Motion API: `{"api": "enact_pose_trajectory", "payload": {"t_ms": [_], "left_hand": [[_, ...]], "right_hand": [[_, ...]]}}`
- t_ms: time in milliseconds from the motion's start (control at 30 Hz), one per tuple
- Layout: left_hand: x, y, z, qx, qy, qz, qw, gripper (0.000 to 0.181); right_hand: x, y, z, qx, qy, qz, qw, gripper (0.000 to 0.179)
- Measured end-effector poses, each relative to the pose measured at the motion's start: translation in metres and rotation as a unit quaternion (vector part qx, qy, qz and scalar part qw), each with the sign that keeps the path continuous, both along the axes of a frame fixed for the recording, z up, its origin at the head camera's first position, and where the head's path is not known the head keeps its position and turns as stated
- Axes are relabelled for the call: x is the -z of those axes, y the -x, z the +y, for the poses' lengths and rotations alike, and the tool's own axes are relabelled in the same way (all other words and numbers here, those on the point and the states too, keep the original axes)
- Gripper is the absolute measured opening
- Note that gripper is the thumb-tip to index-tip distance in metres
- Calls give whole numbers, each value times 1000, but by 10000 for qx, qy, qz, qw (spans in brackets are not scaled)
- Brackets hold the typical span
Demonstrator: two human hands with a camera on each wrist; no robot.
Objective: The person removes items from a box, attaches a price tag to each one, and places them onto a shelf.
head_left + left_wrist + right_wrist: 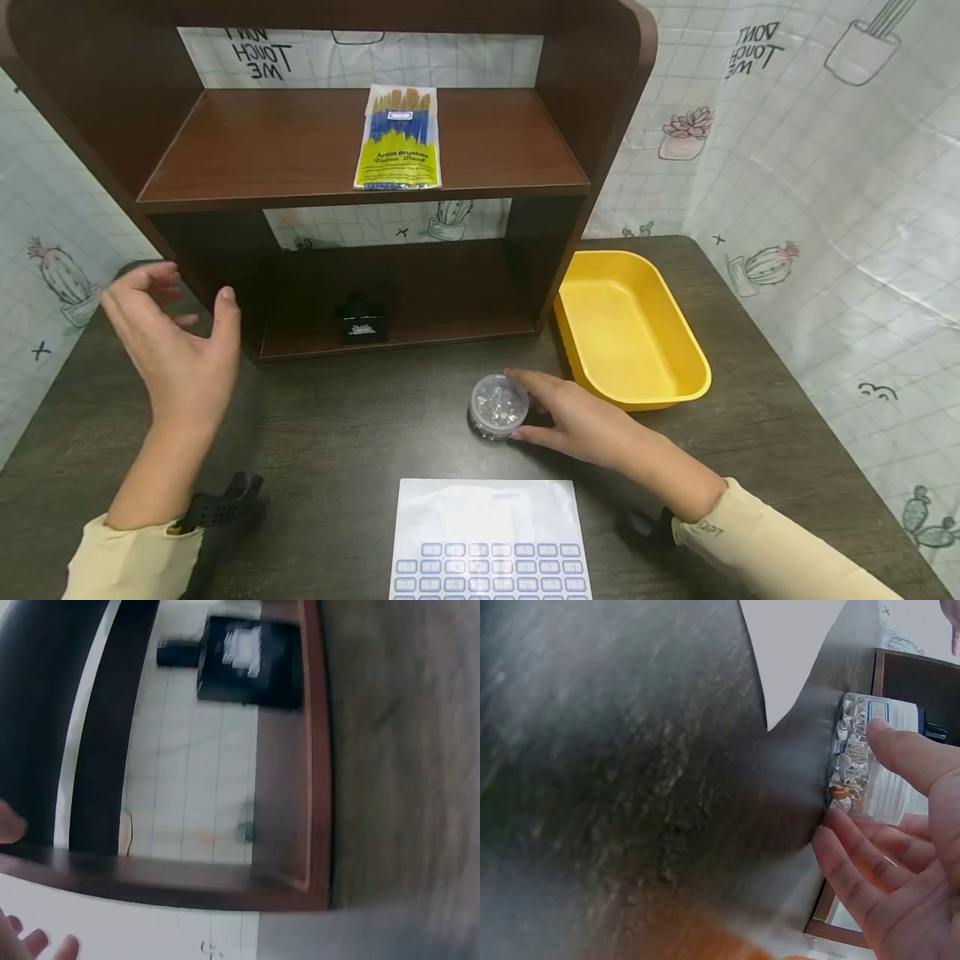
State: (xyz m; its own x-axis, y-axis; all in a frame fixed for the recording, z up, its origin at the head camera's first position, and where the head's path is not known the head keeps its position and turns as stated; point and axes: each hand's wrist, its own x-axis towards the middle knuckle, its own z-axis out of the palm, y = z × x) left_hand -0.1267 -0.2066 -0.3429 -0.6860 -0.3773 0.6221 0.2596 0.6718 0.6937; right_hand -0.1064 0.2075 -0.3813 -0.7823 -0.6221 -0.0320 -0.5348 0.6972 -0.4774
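Observation:
A small clear round jar of glassy beads (498, 406) stands on the dark table. My right hand (581, 421) grips it from the right, thumb on the near side and fingers round the far side. In the right wrist view the thumb lies by a small label on the jar (859, 750), with the fingers low on its other side. My left hand (176, 342) is raised by the left side of the shelf, fingers loosely bent, thumb apart, holding nothing. Nearest to its right, on the lower shelf, is a black box-like item (362, 323) with a white label.
A brown two-level shelf unit (262, 158) stands at the back, a pack of artist brushes (400, 142) on its upper level. Right of it sits a yellow tray (622, 333). A white sheet with rows of small printed labels (487, 525) lies at the front edge.

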Motion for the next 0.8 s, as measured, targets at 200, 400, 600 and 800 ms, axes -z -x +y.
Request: {"api": "enact_pose_trajectory", "payload": {"t_ms": [200, 400, 600, 800], "left_hand": [[-2, 14, -30, -61, -189, -899, 9958, 70], [4, 26, -34, 94, -198, -824, 9964, 36], [4, 30, -33, 108, -257, -588, 9979, 30], [4, 30, -31, 141, -261, -575, 9979, 29]], "right_hand": [[1, -1, -2, -87, 28, 12, 10000, 82], [-1, 0, -5, -219, -96, 11, 9997, 84], [-6, 4, -8, -309, -131, -80, 9994, 79], [-18, 18, -13, -553, -247, -143, 9981, 73]]}}
